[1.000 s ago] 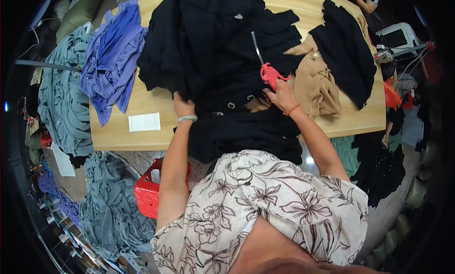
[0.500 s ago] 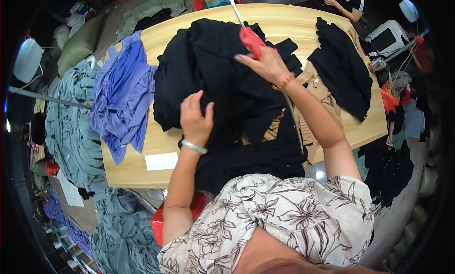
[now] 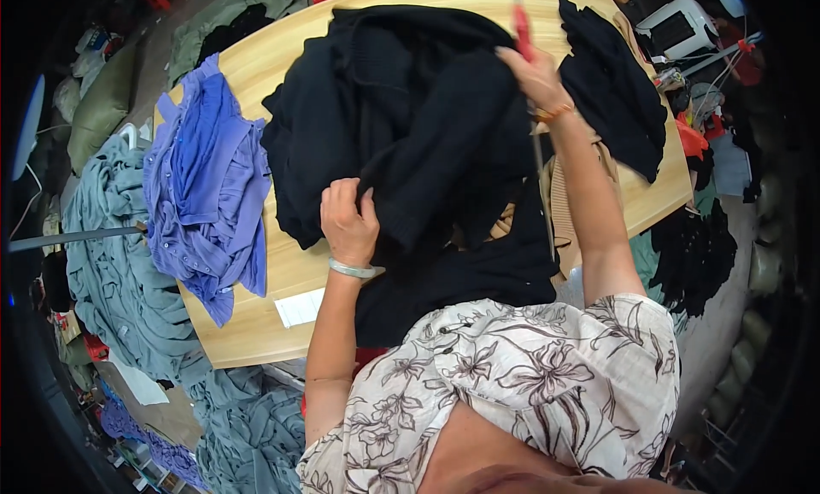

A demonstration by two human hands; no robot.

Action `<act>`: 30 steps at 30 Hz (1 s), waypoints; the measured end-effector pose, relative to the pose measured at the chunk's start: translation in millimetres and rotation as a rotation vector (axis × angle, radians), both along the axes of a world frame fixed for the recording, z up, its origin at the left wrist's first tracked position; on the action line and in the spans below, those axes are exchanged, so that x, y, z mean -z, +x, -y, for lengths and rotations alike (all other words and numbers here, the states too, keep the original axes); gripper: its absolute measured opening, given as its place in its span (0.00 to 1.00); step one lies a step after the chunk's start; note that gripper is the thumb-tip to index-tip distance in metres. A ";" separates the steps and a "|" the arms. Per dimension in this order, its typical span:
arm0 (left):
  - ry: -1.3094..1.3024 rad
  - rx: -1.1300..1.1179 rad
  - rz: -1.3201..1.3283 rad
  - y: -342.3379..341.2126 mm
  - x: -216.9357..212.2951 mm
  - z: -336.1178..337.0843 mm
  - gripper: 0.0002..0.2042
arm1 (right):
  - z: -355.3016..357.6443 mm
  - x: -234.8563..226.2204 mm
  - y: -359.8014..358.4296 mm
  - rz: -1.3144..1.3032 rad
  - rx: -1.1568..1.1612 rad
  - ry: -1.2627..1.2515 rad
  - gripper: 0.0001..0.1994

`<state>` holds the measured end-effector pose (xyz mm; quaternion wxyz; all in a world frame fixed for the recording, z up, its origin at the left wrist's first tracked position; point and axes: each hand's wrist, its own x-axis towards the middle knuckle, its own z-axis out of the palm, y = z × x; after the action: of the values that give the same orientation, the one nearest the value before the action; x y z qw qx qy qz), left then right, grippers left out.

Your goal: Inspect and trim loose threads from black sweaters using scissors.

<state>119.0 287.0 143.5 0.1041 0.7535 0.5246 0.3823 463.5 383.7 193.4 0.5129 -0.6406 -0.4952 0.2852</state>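
Note:
A heap of black knit garments (image 3: 410,101) covers the middle of the wooden table (image 3: 248,75). My left hand (image 3: 348,219), with a pale bangle at its wrist, is at the heap's near left side, its bent fingers and thumb closed on a fold of black cloth. Beyond the heap's right edge, my right hand (image 3: 540,82) grips a tool with a red handle (image 3: 523,37) and a long narrow pale blade pointing away from me. That tool is blurred, so its exact kind is unclear. Tan ribbed cloth (image 3: 564,212) lies under my right forearm.
Purple buttoned garments (image 3: 209,186) lie at the table's left, above a white paper (image 3: 299,308). Grey-green cloth (image 3: 128,255) hangs in a large pile beyond that edge. Another black garment (image 3: 611,92) lies at the right. A metal lamp arm (image 3: 77,238) reaches in from the left.
My right hand has moved right and away with the red-handled tool. Black cloth has been spread and turned over across the heap. My left hand's fingers have closed on cloth. The view has shifted.

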 end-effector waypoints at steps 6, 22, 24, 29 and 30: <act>-0.089 0.080 0.206 28.4 -21.7 11.2 0.08 | 129.4 95.5 114.6 0.034 0.183 -0.318 0.15; -0.656 0.124 0.606 58.1 6.2 53.5 0.16 | 219.5 69.5 70.2 0.890 0.131 -0.778 0.11; -0.606 0.087 0.630 57.3 16.2 48.0 0.13 | 212.2 75.3 65.8 0.939 0.263 -0.242 0.12; -0.682 0.015 0.788 48.1 29.2 48.2 0.13 | 203.8 32.4 38.9 0.611 -0.006 -0.075 0.14; -0.691 0.019 0.871 50.7 27.0 47.6 0.13 | 204.2 29.6 38.0 0.723 -0.097 0.010 0.12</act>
<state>169.7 239.4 116.5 0.5560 0.4524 0.5212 0.4632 501.4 179.5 163.8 0.2937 -0.6735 -0.6755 0.0620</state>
